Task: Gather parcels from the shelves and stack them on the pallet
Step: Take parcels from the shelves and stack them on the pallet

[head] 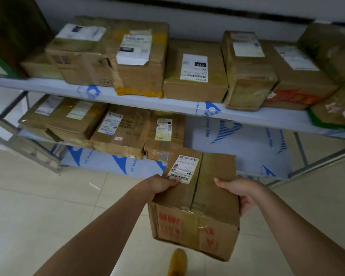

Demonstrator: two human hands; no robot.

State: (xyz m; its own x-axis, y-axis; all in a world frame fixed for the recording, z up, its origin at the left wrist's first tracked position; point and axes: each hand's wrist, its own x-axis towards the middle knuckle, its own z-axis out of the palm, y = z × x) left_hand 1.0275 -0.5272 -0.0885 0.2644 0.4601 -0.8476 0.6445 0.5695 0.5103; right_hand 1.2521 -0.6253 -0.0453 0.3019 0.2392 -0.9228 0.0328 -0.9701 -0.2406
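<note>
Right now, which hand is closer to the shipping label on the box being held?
Left. The left hand has its thumb on the shipping label; the right hand grips the box's opposite side.

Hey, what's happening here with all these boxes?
A person is holding a taped cardboard parcel in both hands, clear of the shelves and above the tiled floor. The left hand grips its left edge by the shipping label; the right hand grips the right side. More parcels sit on the upper shelf and the lower shelf. No pallet is in view.
</note>
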